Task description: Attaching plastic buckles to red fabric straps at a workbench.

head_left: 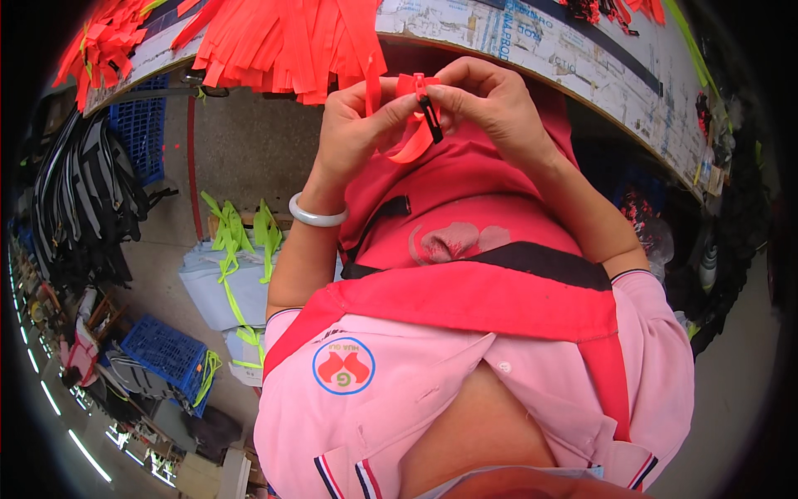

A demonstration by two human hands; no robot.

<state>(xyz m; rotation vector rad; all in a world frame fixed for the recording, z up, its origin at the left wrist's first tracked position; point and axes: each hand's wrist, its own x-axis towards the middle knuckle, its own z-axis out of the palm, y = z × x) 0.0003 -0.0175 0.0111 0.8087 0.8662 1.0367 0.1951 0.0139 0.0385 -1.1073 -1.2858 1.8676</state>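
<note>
In front of my apron, close to the table's edge, both of my hands are closed on one coral-red strap (411,150). A loop of it hangs below my fingers. My left hand (353,129) pinches the strap on the left, with a length of it running up between the fingers. From the other side my right hand (490,104) pinches it with thumb and forefinger. Between the thumbs sits a small narrow black fastener (431,121), tilted down to the right, with a red part at its top; its exact kind is unclear.
A thick bunch of red straps (291,50) hangs over the edge of the worktable (465,29). A smaller red bunch (104,50) lies further left. Black and grey straps (79,200) hang at left, near a blue crate (137,133). Yellow-green straps (229,233) lie over pale sheets.
</note>
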